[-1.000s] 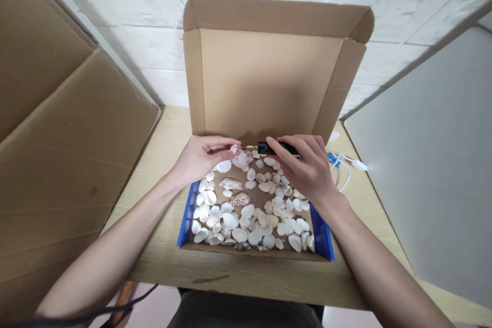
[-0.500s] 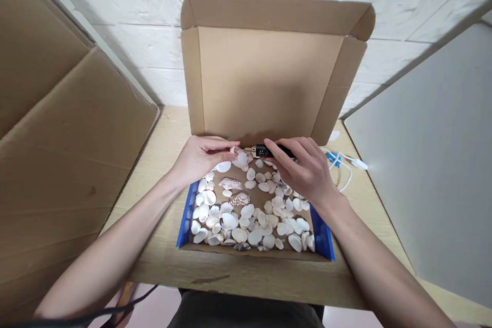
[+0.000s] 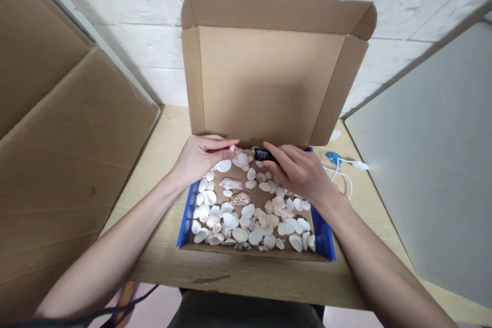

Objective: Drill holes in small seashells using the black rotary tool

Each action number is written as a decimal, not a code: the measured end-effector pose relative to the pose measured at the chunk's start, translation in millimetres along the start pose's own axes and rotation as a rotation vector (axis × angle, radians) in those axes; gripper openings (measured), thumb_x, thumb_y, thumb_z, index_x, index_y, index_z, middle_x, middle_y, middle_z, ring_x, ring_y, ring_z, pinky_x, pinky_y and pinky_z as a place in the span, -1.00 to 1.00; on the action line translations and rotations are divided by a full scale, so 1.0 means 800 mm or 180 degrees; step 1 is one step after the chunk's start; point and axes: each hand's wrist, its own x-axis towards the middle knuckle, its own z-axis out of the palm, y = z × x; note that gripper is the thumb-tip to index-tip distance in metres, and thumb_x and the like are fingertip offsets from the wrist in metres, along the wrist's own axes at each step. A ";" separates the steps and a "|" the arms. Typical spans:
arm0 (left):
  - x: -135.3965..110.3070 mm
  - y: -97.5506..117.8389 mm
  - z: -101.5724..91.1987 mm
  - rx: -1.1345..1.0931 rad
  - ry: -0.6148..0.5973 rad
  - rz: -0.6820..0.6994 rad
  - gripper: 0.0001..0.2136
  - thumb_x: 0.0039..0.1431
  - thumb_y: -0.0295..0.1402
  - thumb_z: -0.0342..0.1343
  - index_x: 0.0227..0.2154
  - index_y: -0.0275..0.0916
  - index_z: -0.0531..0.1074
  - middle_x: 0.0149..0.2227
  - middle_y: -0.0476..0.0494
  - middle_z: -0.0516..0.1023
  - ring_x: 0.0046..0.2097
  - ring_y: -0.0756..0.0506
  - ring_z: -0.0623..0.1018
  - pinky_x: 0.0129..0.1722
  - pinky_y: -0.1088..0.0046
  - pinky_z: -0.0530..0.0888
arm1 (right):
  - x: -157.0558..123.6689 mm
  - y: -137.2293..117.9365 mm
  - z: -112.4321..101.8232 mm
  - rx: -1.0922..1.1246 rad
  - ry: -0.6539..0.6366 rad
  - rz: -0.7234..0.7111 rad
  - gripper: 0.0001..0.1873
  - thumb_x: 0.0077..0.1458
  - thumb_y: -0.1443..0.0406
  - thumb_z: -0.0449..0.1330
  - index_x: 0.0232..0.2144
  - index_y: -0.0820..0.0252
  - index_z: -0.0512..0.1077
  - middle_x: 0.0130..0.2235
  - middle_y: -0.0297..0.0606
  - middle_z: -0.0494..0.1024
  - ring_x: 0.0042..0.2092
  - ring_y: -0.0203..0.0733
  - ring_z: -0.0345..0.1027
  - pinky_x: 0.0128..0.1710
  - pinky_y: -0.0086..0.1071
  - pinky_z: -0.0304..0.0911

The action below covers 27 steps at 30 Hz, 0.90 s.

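Note:
Over the far side of the shallow cardboard box (image 3: 323,236), my left hand (image 3: 203,157) pinches a whitish-pink seashell (image 3: 243,159) between thumb and fingers. My right hand (image 3: 302,171) is closed around a small black hand drill (image 3: 265,155) with a brass-coloured chuck. The drill's tip points left and meets the held shell's right side; whether it touches cannot be made out. Many white shells (image 3: 240,236) lie loose in the box below. Two brown-speckled shells (image 3: 240,199) rest left of the middle.
The box's lid (image 3: 265,77) stands open against the white wall (image 3: 130,46). Right of the box, a white cable (image 3: 348,180) and a blue round object (image 3: 333,157) lie on the wooden table (image 3: 154,261). A cardboard panel (image 3: 77,138) borders the left, a grey panel (image 3: 434,154) the right.
My right hand has lowered slightly and the drill has tilted, its tip now nearer the shell. The white cable and blue object have shifted a little. My left hand stays almost still.

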 end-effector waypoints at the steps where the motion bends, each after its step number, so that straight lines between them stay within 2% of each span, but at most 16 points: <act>1: 0.000 0.000 0.001 0.0039 -0.0008 -0.0003 -0.71 -0.07 -0.21 0.33 -0.24 -0.16 0.62 -0.28 -0.15 0.64 -0.28 -0.08 0.58 -0.31 0.47 0.47 | 0.000 -0.001 0.001 0.0030 -0.0021 0.0006 -0.65 0.24 0.23 0.09 -0.03 0.40 0.35 -0.39 -0.21 0.53 -0.37 -0.27 0.38 -0.46 -0.41 0.19; 7: -0.002 0.002 0.006 0.0212 -0.0027 -0.0060 -0.70 -0.10 -0.17 0.34 -0.28 -0.18 0.63 -0.33 -0.15 0.64 -0.34 -0.08 0.54 -0.40 0.45 0.44 | 0.005 -0.003 -0.002 0.0161 -0.0102 -0.0104 -0.68 0.24 0.23 0.09 -0.02 0.31 0.36 -0.29 -0.18 0.55 -0.31 -0.24 0.40 -0.37 -0.39 0.30; 10: -0.002 0.002 0.008 0.0262 -0.0081 -0.0029 -0.72 -0.08 -0.17 0.32 -0.29 -0.16 0.63 -0.33 -0.14 0.64 -0.35 -0.07 0.54 -0.40 0.44 0.44 | 0.005 -0.003 -0.002 0.0253 -0.0173 -0.0108 -0.65 0.24 0.25 0.08 0.02 0.32 0.32 -0.27 -0.16 0.55 -0.29 -0.23 0.40 -0.33 -0.36 0.34; 21: -0.002 0.000 0.008 0.0296 -0.0135 -0.0039 -0.72 -0.06 -0.16 0.31 -0.29 -0.17 0.63 -0.34 -0.13 0.63 -0.35 -0.06 0.54 -0.38 0.45 0.42 | 0.007 -0.002 0.002 0.0494 -0.0236 -0.0109 -0.64 0.24 0.25 0.08 0.01 0.39 0.33 -0.26 -0.12 0.52 -0.26 -0.21 0.39 -0.31 -0.37 0.34; 27: -0.003 0.004 0.008 0.0291 -0.0116 -0.0030 -0.72 -0.07 -0.15 0.31 -0.30 -0.18 0.64 -0.33 -0.14 0.63 -0.36 -0.06 0.53 -0.43 0.46 0.40 | 0.005 -0.001 0.005 0.0530 -0.0186 0.0017 -0.60 0.23 0.24 0.08 0.08 0.31 0.28 -0.26 -0.13 0.53 -0.26 -0.19 0.37 -0.32 -0.33 0.34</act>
